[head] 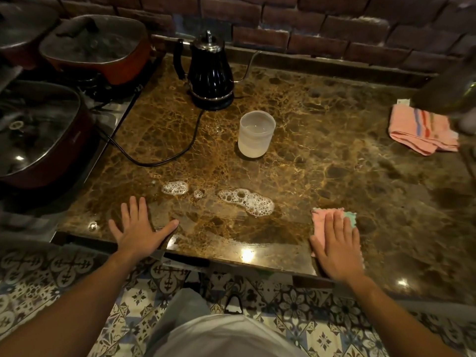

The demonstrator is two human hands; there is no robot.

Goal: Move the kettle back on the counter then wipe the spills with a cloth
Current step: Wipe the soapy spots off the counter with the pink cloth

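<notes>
1. The desk [334, 140] is glossy brown marble, wet near its front edge, with a brick wall [322, 24] behind and patterned tile floor [77, 292] below me.
2. Two lidded pans [95, 47] sit on the stove at the left.
3. The kettle [210, 70] stands upright on its base at the back of the desk, handle to the left, thin spout to the right; its cord [164, 155] loops forward and left.
4. A frosted cup [256, 134] stands just in front of the kettle, apart from it.
5. Foam [247, 200] lies in patches between my hands, running left to right.
6. My left hand [139, 228] lies flat on the desk edge, fingers spread, holding nothing.
7. My right hand [337, 246] presses flat on the pink and green cloth [322, 217], to the right of the foam, grip spread, not pinching.
8. A second striped towel [422, 131] lies folded at the far right.
</notes>
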